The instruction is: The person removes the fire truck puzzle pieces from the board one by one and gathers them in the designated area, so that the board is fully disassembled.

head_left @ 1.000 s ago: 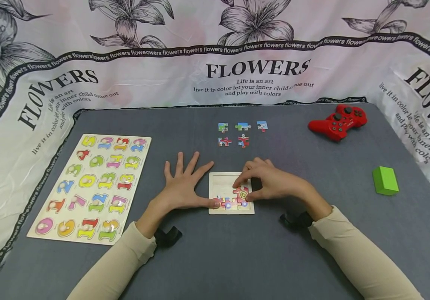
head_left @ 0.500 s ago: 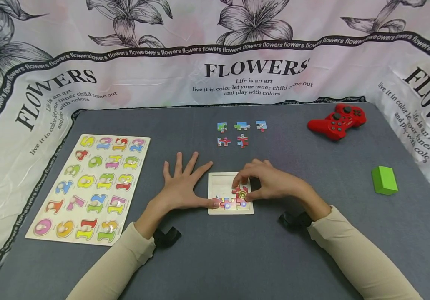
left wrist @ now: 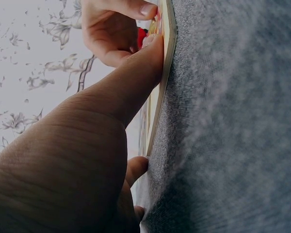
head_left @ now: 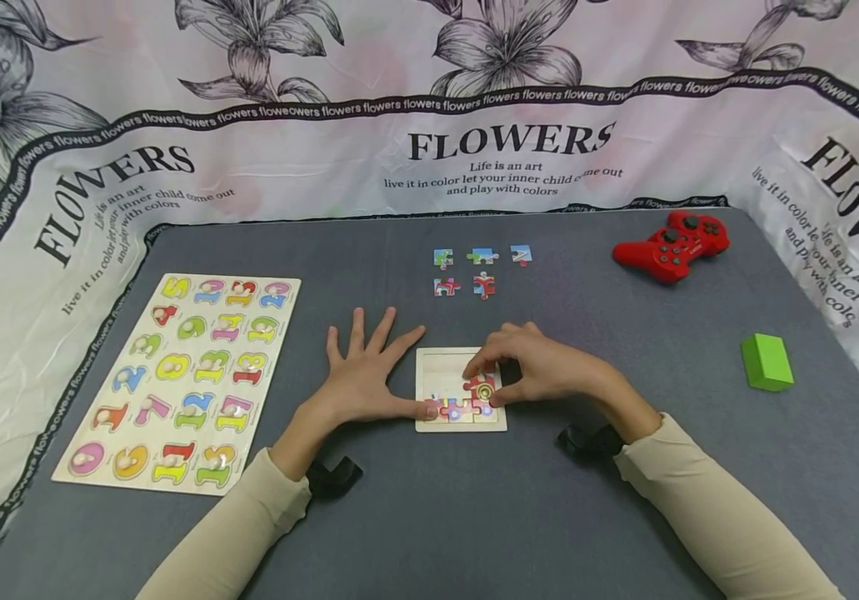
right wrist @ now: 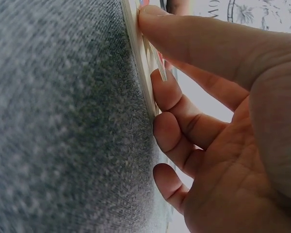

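Note:
A small square wooden puzzle tray (head_left: 444, 367) lies mid-table, with a row of joined jigsaw pieces (head_left: 456, 410) along its near edge. My left hand (head_left: 363, 383) is spread beside it, fingers straight, its thumb pressing on the tray's near left corner. Over the tray's right side, my right hand (head_left: 534, 365) pinches a red jigsaw piece (head_left: 481, 389) with a yellow round mark between thumb and fingers. That piece overlaps the right end of the row. In the right wrist view its edge (right wrist: 162, 70) stands tilted up from the tray near the fingertips.
Several loose jigsaw pieces (head_left: 483, 256) lie in two rows beyond the tray. A wooden number board (head_left: 197, 343) is at the left. At the right are a red game controller (head_left: 672, 247) and a green block (head_left: 766, 362). A grey cloth (head_left: 429, 517) covers the table.

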### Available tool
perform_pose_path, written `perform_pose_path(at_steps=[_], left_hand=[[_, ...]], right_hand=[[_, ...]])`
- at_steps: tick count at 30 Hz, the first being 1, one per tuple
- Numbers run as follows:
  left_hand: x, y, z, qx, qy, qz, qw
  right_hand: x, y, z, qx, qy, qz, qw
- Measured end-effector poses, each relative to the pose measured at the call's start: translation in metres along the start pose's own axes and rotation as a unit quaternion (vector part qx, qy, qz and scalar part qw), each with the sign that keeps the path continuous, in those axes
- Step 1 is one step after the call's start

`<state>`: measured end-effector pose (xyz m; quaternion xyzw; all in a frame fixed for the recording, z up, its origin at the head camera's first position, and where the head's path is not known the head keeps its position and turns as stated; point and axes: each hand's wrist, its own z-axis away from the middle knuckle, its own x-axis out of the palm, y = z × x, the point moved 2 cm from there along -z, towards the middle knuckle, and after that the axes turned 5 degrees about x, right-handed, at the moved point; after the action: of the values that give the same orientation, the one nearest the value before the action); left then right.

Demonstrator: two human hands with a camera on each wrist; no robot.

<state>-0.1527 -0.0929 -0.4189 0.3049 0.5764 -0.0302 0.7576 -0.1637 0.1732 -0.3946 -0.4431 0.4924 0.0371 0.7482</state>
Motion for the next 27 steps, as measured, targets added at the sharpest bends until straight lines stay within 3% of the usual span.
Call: perform_pose_path(at_steps=[14, 27], left_hand=[[-0.001, -0.001, -0.001, -0.001, 0.003, -0.003, 1.0], [0.002, 0.0, 0.0, 0.003, 0.004, -0.003, 1.0]], right_hand=[[-0.006, 0.006, -0.001, -0.015, 0.015, -0.027, 0.9994], [-0.024, 0.029, 0.005, 0.019, 0.061, -0.045, 0.997]])
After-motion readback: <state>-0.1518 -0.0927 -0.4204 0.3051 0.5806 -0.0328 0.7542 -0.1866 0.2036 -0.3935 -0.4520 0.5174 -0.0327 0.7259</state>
